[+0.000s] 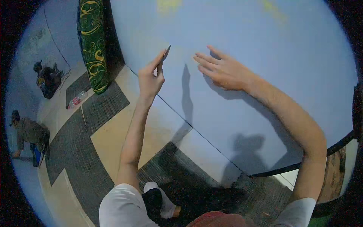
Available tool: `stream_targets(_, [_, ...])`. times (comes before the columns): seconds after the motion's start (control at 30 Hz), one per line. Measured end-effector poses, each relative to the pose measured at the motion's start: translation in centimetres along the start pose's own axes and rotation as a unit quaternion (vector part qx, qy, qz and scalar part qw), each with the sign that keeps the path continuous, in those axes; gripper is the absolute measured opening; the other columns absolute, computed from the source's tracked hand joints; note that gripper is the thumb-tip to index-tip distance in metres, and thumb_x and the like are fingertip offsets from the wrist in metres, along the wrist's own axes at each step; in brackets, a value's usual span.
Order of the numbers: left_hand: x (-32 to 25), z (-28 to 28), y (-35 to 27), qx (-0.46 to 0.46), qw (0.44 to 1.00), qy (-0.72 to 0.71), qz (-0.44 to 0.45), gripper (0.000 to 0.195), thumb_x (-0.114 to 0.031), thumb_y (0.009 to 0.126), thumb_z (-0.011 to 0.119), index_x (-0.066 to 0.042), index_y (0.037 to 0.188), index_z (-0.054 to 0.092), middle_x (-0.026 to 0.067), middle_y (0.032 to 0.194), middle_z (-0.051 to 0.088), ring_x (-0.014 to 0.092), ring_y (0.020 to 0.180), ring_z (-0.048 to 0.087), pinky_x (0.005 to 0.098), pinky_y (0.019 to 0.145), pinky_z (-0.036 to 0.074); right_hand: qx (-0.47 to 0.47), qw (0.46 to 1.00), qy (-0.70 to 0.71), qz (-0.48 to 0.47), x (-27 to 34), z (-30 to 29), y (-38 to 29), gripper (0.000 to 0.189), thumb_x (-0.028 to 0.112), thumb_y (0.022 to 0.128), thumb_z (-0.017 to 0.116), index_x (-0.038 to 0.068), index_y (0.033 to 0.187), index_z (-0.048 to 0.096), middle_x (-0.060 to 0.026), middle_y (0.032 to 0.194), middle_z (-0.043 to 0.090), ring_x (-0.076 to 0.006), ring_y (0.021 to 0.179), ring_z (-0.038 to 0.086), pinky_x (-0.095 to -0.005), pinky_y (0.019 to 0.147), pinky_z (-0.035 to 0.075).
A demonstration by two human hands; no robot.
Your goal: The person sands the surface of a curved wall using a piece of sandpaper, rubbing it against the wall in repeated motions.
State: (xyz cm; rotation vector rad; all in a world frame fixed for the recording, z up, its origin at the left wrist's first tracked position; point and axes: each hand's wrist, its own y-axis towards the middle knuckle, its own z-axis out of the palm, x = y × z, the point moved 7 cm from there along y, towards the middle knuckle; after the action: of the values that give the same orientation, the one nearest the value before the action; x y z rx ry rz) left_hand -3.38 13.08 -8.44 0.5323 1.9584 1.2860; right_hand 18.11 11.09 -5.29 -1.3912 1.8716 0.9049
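My left hand (151,76) is raised before a pale blue wall (255,34). It pinches a thin, dark flat object (166,54) edge-on between thumb and fingers; its exact kind cannot be told. To the right, my right hand (218,69) is against or very close to the wall, palm toward it, fingers apart and holding nothing. Shadows of both arms fall across the wall. Yellowish patches (169,6) mark its upper part.
A green cushion-like pad (93,48) with gold swirls stands upright at the wall corner. Near its foot lies a clear plastic bottle (78,100). Grey carpet tiles (82,159) partly cover the beige floor (113,136). Another person (31,133) bends low at far left, near a dark heap (48,81).
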Motion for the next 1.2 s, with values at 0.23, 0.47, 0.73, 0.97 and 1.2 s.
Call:
stream_targets(0.23, [-0.3, 3.6, -0.2, 0.069, 0.903, -0.376, -0.199, 0.039, -0.005, 0.09, 0.074, 0.003, 0.126, 0.065, 0.0112, 0.114, 0.071, 0.016, 0.102, 0.068, 0.0308, 0.093, 0.055, -0.114, 0.982, 0.116, 0.092, -0.7, -1.3, 0.0, 0.055, 0.031, 0.085, 0.073, 0.01, 0.13, 0.053, -0.0101, 0.107, 0.065, -0.0261, 0.109, 0.063, -0.0468, 0.106, 0.044])
stream_targets(0.47, [-1.7, 6.0, -1.0, 0.167, 0.827, -0.484, -0.232, 0.05, -0.01, 0.094, 0.07, 0.004, 0.139, 0.054, 0.013, 0.123, 0.067, 0.021, 0.109, 0.067, 0.0374, 0.099, 0.053, -0.113, 0.99, 0.063, 0.062, 0.1, -1.7, 0.4, 0.093, 0.028, 0.081, 0.077, 0.021, 0.16, 0.027, -0.0081, 0.111, 0.07, -0.0264, 0.109, 0.066, -0.0477, 0.108, 0.042])
stream_targets(0.73, [-8.1, 1.3, 0.6, 0.053, 0.993, -0.049, 0.096, 0.071, 0.009, 0.079, 0.061, -0.01, 0.147, 0.05, 0.0156, 0.15, 0.047, 0.034, 0.14, 0.045, 0.0475, 0.117, 0.036, -0.06, 0.995, 0.037, 0.071, -0.4, -0.3, 0.7, 0.072, 0.031, 0.087, 0.07, 0.006, 0.149, 0.044, -0.0118, 0.131, 0.065, -0.0249, 0.139, 0.047, -0.052, 0.12, 0.03])
stream_targets(0.97, [-9.4, 4.9, -1.7, 0.199, 0.945, 0.146, 0.215, 0.08, 0.005, 0.071, 0.058, -0.015, 0.148, 0.05, 0.0052, 0.159, 0.041, 0.03, 0.149, 0.033, 0.0646, 0.123, 0.013, -0.009, 0.997, 0.004, 0.081, -0.6, 1.0, 0.4, 0.058, 0.028, 0.089, 0.067, 0.002, 0.139, 0.054, -0.0109, 0.145, 0.055, -0.0258, 0.141, 0.045, -0.0549, 0.122, 0.024])
stream_targets(1.2, [-9.8, 5.1, -1.1, 0.179, 0.966, -0.003, 0.186, 0.083, 0.005, 0.073, 0.057, -0.018, 0.151, 0.046, 0.0093, 0.162, 0.036, 0.035, 0.152, 0.025, 0.0597, 0.123, 0.013, -0.023, 0.997, 0.037, 0.063, 0.0, 1.7, 0.0, 0.04, 0.027, 0.084, 0.07, 0.003, 0.115, 0.07, -0.0118, 0.13, 0.066, -0.0268, 0.137, 0.049, -0.0542, 0.122, 0.026])
